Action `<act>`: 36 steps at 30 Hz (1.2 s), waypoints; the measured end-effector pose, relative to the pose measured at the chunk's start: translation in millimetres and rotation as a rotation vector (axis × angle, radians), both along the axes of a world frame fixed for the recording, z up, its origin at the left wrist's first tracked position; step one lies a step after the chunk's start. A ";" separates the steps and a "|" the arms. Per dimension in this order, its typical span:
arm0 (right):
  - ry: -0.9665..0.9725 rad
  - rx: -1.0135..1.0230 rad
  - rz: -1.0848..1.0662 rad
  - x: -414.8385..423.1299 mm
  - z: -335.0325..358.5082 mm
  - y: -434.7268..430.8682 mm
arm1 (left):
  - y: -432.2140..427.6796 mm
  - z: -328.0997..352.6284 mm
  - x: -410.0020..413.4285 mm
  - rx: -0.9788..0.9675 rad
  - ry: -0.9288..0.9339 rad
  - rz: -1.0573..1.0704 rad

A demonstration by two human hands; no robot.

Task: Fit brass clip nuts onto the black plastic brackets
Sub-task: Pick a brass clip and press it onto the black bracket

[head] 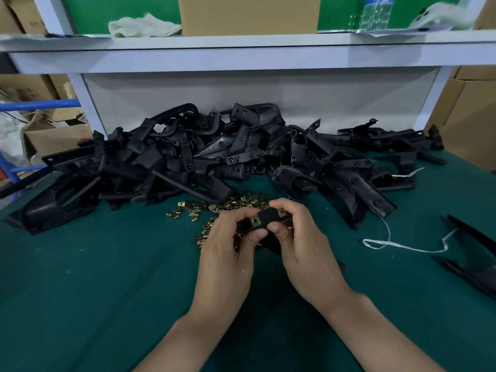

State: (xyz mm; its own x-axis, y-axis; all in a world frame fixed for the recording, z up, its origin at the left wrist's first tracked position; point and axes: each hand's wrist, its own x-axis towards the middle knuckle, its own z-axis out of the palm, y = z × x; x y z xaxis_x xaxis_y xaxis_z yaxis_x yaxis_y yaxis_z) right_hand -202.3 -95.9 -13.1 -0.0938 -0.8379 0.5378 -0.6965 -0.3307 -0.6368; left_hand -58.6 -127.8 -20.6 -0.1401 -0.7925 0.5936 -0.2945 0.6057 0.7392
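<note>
Both hands hold one black plastic bracket [264, 218] just above the green table, in front of me. My left hand [228, 245] grips its left end, thumb on the front face. My right hand [298, 237] grips the right end, thumb pressing near the middle. A brass clip nut [254, 220] sits on the bracket's centre, and a second brass nut [281, 212] shows under my right fingers. Loose brass clip nuts [214, 210] lie scattered on the table just beyond my hands. A big heap of black brackets [214, 157] fills the back of the table.
A white string [389, 244] trails across the green table [107, 277] at the right. A long black plastic part [472, 264] lies at the right edge. A white shelf [241, 57] overhangs the heap, carrying a cardboard box [247, 14] and cloths. Cardboard boxes stand on both sides.
</note>
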 end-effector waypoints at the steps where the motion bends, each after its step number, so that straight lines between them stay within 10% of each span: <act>1: -0.001 0.001 -0.001 0.2 0.0 -0.2 | -0.3 0.3 0.2 0.000 0.001 0.002; 25: -0.106 0.100 -0.012 -1.2 -0.8 -4.7 | -2.8 -2.2 -1.3 0.038 -0.051 0.040; 36: 0.103 0.146 -0.034 -7.4 -2.6 -6.0 | -4.3 1.5 -3.1 0.122 -0.354 -0.041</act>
State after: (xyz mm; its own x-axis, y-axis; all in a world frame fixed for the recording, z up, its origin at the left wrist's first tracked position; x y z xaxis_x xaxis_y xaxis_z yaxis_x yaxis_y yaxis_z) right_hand -209.8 -101.9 -15.6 -0.0747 -0.9052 0.4185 -0.7697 -0.2145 -0.6013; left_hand -61.6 -132.1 -19.1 -0.3530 -0.8439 0.4040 -0.5219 0.5360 0.6635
